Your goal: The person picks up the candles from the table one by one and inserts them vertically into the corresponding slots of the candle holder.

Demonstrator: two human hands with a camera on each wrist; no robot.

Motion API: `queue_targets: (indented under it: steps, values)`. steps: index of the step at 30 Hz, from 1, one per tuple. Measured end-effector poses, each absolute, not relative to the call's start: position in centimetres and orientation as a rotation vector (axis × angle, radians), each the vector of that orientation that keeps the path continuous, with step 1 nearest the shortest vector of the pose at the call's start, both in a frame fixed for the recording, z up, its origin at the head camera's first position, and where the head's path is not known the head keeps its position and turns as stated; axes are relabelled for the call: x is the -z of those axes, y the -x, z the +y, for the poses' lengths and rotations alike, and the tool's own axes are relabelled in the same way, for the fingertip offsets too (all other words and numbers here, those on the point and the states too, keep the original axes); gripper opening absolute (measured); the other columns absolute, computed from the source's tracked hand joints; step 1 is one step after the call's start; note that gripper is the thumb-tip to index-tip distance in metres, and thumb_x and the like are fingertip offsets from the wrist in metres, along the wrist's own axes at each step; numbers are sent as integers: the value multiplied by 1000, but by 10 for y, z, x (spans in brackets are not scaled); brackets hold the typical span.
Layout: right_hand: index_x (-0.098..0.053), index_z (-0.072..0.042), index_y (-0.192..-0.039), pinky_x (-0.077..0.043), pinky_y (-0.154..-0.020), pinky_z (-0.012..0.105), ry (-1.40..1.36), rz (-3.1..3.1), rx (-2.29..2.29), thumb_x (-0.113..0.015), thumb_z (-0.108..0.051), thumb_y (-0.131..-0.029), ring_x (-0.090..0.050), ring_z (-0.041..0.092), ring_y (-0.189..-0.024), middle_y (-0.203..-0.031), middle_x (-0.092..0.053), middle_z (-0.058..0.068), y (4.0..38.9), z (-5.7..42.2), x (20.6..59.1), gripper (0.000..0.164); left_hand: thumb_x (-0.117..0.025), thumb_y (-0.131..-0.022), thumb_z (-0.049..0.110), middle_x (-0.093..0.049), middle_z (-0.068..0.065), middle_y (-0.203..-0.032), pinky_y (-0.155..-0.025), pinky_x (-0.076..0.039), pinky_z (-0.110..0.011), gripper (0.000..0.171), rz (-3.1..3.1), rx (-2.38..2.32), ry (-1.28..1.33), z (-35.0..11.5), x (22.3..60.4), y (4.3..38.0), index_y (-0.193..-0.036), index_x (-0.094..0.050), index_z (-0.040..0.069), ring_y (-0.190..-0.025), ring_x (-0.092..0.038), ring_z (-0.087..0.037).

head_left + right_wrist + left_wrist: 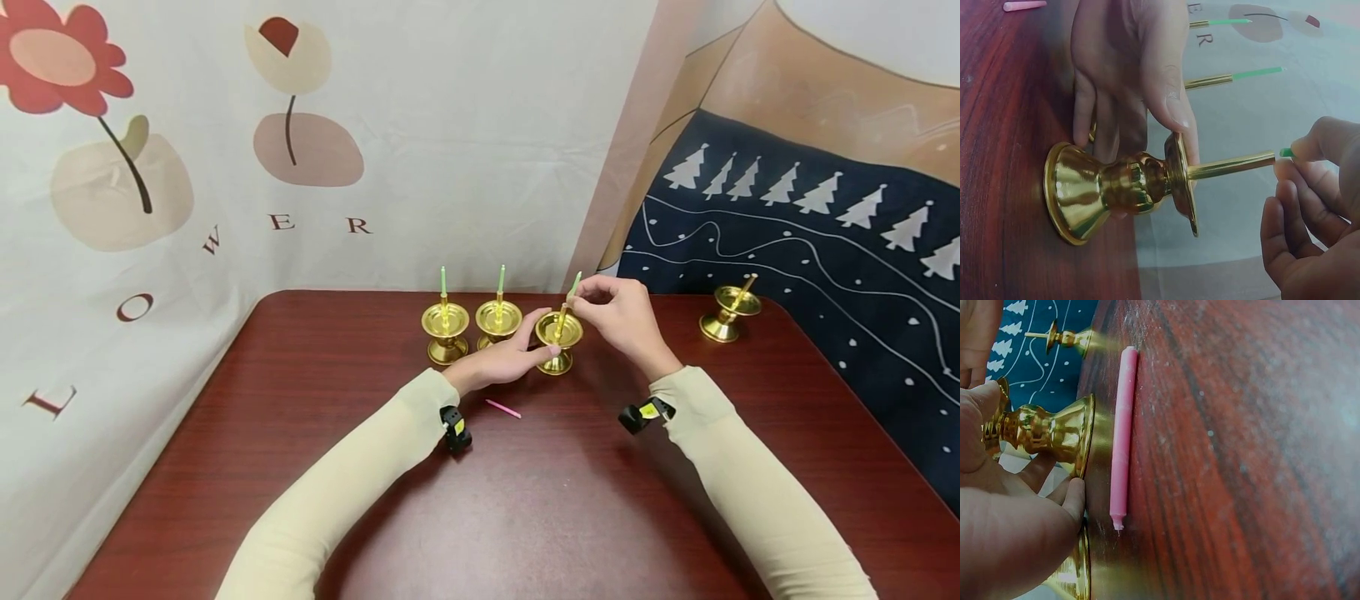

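A slim, smooth green candle (576,285) is pinched between the thumb and fingertips of the right hand (621,315), just above the tube of a shiny gold-coloured holder (1138,184) with a flared foot and round dish. The left hand (504,361) grips that holder, thumb at the dish, fingers behind. From where I stand, the candle's long axis runs nearly upright, leaning slightly right, its lower end facing the tube's mouth, just apart. The table (525,508) is glossy and wood-grained.
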State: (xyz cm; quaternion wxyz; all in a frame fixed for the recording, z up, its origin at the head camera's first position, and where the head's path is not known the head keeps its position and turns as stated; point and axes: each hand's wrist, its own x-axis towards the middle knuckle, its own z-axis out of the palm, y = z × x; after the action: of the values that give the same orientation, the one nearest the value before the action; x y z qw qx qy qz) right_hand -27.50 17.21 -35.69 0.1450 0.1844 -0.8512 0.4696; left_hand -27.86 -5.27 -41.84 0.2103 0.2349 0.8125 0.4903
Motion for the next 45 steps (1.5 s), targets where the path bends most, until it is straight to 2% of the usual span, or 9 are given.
queue_targets:
  steps: [7, 17, 25, 32, 45]
  values:
    - [-82, 1, -101, -51, -73, 20, -499, -2479, -1338, -78, -9, -100, -65, 21, -86, -93, -78, 12, 277, 171, 358, 10, -57, -115, 39, -20, -20, -178, -130, -23, -51, 82, 2256, -1363, -661, -52, 418, 280, -176, -6, 21, -159, -33, -37]
    - [-82, 0, -100, -50, -72, 21, -509, -2475, -1306, -79, -8, -98, -65, 21, -86, -92, -79, 11, 279, 171, 360, 9, -57, -115, 41, -19, -20, -179, -131, -22, -51, 83, 2250, -1362, -662, -51, 416, 278, -176, -5, 22, -160, -31, -36]
    - [-81, -1, -98, -51, -72, 19, -552, -2461, -1295, -80, -5, -98, -67, 22, -85, -91, -79, 11, 280, 171, 359, 5, -57, -115, 40, -22, -21, -178, -130, -23, -51, 82, 2258, -1359, -659, -52, 417, 279, -176, -5, 21, -158, -35, -38]
    - [-82, -2, -97, -51, -72, 19, -564, -2457, -1300, -81, -7, -98, -68, 22, -85, -91, -79, 10, 280, 171, 359, 5, -57, -115, 40, -22, -17, -178, -130, -25, -48, 81, 2272, -1357, -640, -51, 421, 283, -176, -7, 24, -158, -36, -35]
    - [-85, -2, -98, -51, -70, 19, -560, -2492, -1300, -84, -4, -94, -69, 15, -82, -91, -80, 9, 283, 172, 360, 5, -56, -115, 42, -24, -20, -178, -130, -26, -50, 81, 2288, -1359, -633, -51, 420, 279, -177, -7, 23, -156, -38, -37]
